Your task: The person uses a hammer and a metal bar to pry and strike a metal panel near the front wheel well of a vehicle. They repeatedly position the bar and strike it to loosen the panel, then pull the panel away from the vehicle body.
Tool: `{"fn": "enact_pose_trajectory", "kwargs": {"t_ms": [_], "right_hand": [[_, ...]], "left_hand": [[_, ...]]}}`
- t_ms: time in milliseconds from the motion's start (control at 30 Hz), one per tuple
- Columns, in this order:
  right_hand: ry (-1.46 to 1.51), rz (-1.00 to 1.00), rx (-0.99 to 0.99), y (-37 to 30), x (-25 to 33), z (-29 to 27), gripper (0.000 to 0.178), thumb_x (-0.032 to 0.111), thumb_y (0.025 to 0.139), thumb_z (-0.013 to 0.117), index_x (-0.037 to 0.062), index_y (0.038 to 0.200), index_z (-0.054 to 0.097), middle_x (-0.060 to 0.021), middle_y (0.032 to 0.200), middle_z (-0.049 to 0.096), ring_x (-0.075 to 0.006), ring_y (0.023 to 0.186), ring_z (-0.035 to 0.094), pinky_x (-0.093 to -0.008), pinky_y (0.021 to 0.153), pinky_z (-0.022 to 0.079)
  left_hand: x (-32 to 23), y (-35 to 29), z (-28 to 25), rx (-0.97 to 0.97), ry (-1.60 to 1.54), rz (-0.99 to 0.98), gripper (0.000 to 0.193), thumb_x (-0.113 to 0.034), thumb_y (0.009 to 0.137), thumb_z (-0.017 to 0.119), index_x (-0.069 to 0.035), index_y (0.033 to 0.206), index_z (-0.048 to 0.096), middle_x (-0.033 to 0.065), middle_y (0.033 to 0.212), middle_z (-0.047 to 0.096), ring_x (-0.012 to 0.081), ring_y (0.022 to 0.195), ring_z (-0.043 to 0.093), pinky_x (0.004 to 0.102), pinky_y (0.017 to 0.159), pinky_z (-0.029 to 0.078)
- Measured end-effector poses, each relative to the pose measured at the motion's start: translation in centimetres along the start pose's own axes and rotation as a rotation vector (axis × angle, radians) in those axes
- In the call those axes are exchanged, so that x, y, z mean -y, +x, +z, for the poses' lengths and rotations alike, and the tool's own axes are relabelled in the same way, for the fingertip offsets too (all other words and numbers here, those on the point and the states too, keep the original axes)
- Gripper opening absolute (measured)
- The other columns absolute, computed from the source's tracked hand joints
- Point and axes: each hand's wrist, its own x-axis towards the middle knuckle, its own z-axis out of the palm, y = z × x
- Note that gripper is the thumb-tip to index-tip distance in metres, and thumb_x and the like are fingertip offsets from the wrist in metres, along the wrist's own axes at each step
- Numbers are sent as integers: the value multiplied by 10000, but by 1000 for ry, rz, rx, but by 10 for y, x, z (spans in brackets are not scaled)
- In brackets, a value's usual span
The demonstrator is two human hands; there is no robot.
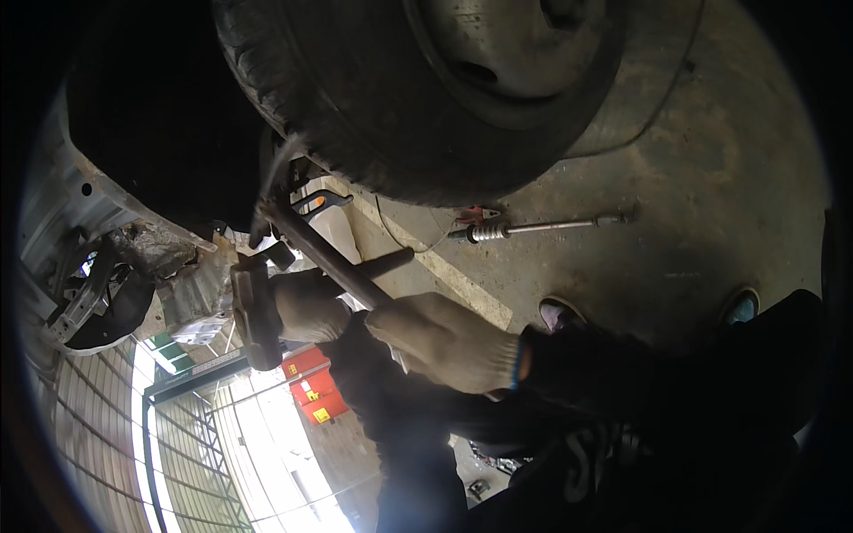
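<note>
A hammer (256, 315) is held below the tyre (355, 115) by the left hand (311, 309), fingers closed round its handle; a dark bar (324, 249), blurred beside the tyre, is gripped by the right hand (435, 342), fingers curled tight. Below the tyre, a metal rod (551, 226) is seen.

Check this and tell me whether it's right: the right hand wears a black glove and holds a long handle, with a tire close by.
Wrong on the glove's colour: in the head view, the right hand wears an off-white glove with a blue cuff edge. It does hold a long handle, with a tire close by.
</note>
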Motion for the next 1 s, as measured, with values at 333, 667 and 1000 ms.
{"fn": "enact_pose_trajectory", "kwargs": {"t_ms": [333, 667, 1000], "right_hand": [[-293, -254, 31, 21, 20, -32, 137, 112, 965, 536, -24, 964, 552, -68, 763, 526, -98, 489, 443, -255, 436, 379], [126, 125, 75, 26, 11, -70, 444, 499, 986, 463, 91, 810, 460, 28, 506, 366, -51, 362, 271, -220, 332, 223], [32, 199, -38, 35, 39, -80, 403, 459, 989, 477, 100, 806, 480, 30, 514, 389, -55, 366, 281, -221, 346, 218]], "left_hand": [[-31, -16, 0, 22, -772, -353, 255, -134, 814, 534, 45, 639, 583, 131, 636, 608, 217, 584, 630, 317, 600, 537], [-64, -28, -15, 164, -1535, -1284, 147, -110, 856, 527, 13, 775, 530, 124, 658, 492, 279, 591, 532, 442, 670, 551], [-45, -14, -28, 527, -1860, -1448, 116, -132, 763, 471, -117, 682, 390, 31, 571, 324, 228, 505, 350, 411, 555, 379]]}}
